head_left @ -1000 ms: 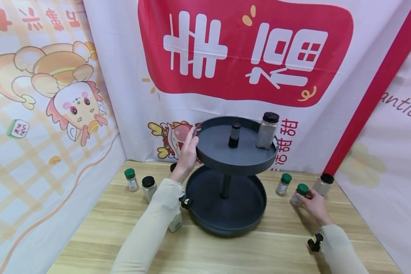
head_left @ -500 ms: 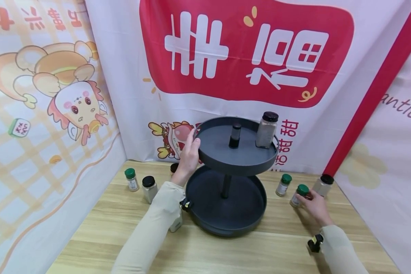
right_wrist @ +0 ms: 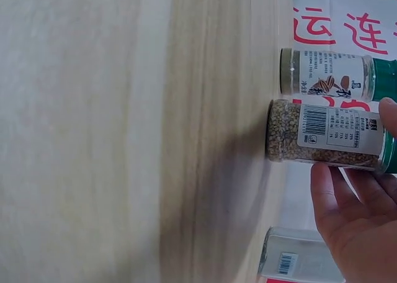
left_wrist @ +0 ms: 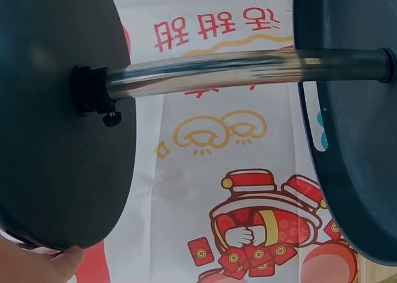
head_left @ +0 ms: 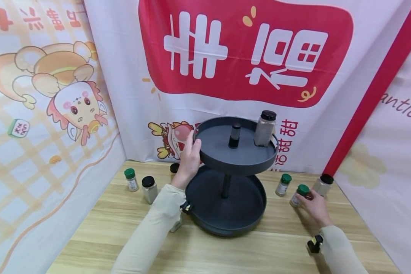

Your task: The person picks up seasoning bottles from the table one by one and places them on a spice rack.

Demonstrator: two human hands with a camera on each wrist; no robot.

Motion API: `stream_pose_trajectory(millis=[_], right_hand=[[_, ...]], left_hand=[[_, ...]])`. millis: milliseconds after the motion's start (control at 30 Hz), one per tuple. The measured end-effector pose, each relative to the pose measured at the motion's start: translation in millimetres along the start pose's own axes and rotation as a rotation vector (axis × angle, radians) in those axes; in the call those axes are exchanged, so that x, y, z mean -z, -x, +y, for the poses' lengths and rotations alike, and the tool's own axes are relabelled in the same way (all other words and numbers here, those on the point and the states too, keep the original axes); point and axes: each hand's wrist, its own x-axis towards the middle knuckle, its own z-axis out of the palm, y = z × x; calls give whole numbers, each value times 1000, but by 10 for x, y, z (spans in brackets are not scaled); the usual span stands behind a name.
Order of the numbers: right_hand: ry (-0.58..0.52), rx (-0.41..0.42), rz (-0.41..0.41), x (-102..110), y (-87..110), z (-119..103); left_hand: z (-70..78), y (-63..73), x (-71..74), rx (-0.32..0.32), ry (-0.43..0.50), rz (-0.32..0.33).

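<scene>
A dark grey two-tier round rack [head_left: 238,167] stands on the table, with one tall black-capped jar [head_left: 264,131] on its upper tray. My left hand [head_left: 189,161] grips that tray's left rim; in the left wrist view, fingertips [left_wrist: 73,258] show at the tray's edge below the metal post [left_wrist: 211,72]. Over on the right, my right hand [head_left: 315,205] pinches a green-capped spice jar [head_left: 297,199] near its lid. That jar is upright, and tan granules show through its side [right_wrist: 285,131] in the right wrist view.
Beside the right hand stand another green-capped jar [head_left: 283,185] and a black-capped jar [head_left: 323,185]. Left of the rack are a green-capped jar [head_left: 131,180], black-capped jars [head_left: 150,190] and one partly hidden by the left arm [head_left: 176,225]. Printed cloth walls [head_left: 130,114] enclose the table.
The upper tray has turned slightly: the tall jar on it has shifted left and a little back, while my left hand has come slightly nearer. The right hand has stayed on its jar.
</scene>
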Motion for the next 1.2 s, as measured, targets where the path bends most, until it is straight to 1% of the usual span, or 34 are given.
stream_pose_trajectory(millis=[133,233,500,667,800,900,1033,1100,1200], right_hand=[[6,36,42,16,-2,-24],[13,70,71,52,-5,-92],[70,140,142,174,-5,-422],[56,166,162,235,-2,-617],[37,168,167,295,8,-735],[53,167,172,338,32,-825],[68,156,170,387,67,-949],[61,145,164,408,82,-1017],[48,133,149,438,99,-1118]], left_hand=[[15,22,-9,-9,-4,21],[26,36,-10,-15,-11,33],[69,17,15,-31,-4,39],[68,-16,44,-9,17,13],[67,-63,57,12,49,1],[55,-121,60,19,119,-15],[21,-191,64,53,192,-48],[6,-211,67,77,201,-59],[-12,-233,68,92,209,-66]])
